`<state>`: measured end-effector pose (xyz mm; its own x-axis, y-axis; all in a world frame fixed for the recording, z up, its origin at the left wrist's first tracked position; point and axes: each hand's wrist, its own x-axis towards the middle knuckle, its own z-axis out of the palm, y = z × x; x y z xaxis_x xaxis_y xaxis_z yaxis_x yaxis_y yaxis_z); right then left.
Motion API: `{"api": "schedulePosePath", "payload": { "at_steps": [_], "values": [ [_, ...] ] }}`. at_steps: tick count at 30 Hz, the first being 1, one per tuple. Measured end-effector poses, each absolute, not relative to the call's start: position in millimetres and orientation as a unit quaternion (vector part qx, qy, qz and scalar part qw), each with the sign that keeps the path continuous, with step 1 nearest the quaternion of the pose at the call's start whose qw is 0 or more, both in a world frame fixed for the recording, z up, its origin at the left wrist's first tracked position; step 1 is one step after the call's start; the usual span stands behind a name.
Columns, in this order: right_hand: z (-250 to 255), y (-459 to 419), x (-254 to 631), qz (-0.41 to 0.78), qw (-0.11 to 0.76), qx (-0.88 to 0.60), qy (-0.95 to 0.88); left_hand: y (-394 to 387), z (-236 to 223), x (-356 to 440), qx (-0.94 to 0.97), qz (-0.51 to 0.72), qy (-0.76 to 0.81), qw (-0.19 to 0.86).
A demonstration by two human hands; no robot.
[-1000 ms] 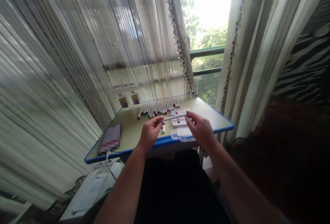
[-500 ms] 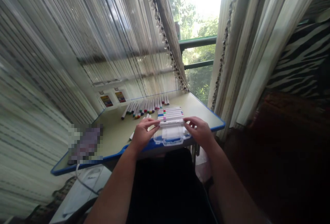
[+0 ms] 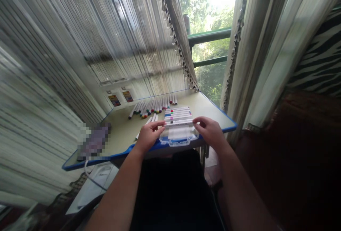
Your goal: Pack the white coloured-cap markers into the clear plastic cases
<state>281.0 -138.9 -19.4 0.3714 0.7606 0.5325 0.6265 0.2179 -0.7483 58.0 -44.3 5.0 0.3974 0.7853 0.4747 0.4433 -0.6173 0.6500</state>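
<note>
My left hand (image 3: 148, 137) and my right hand (image 3: 210, 131) pinch the two ends of a white marker (image 3: 178, 122) and hold it level, at the near end of a row of markers (image 3: 177, 113) lying in a clear plastic case (image 3: 178, 139) with blue trim. The case sits at the front edge of a beige desk (image 3: 122, 137) with a blue rim. Both hands' fingertips are closed on the marker's ends.
Several loose markers (image 3: 151, 106) lie in a row at the back of the desk, with two more (image 3: 149, 120) left of the case. A blurred flat object (image 3: 94, 142) with a white cable lies at the desk's left. Striped curtains (image 3: 80, 46) hang behind, a window (image 3: 210, 46) to the right.
Both hands have lowered the white marker from above the desk down onto the row in the case. The camera view has shifted.
</note>
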Motion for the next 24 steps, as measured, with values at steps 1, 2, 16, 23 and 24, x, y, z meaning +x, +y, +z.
{"api": "schedulePosePath", "payload": {
  "at_steps": [1, 2, 16, 23, 24],
  "values": [
    [-19.2, -138.4, 281.3, 0.061, 0.543, -0.623, -0.56, -43.8, 5.5, 57.9, 0.806, 0.394, 0.38, 0.226],
    [-19.3, -137.8, 281.5, 0.058, 0.54, -0.623, -0.563, -43.1, 5.8, 57.9, 0.807, 0.39, 0.378, 0.23],
    [-21.4, -139.3, 279.0, 0.028, 0.522, -0.628, -0.577, -43.8, 4.9, 61.3, 0.86, 0.358, 0.328, 0.158],
    [-22.6, -139.0, 278.3, 0.013, 0.516, -0.624, -0.586, -45.1, 4.8, 62.3, 0.87, 0.35, 0.319, 0.136],
    [-22.9, -138.9, 278.1, 0.01, 0.515, -0.623, -0.589, -45.1, 4.9, 62.3, 0.871, 0.348, 0.32, 0.135]
  ]
}}
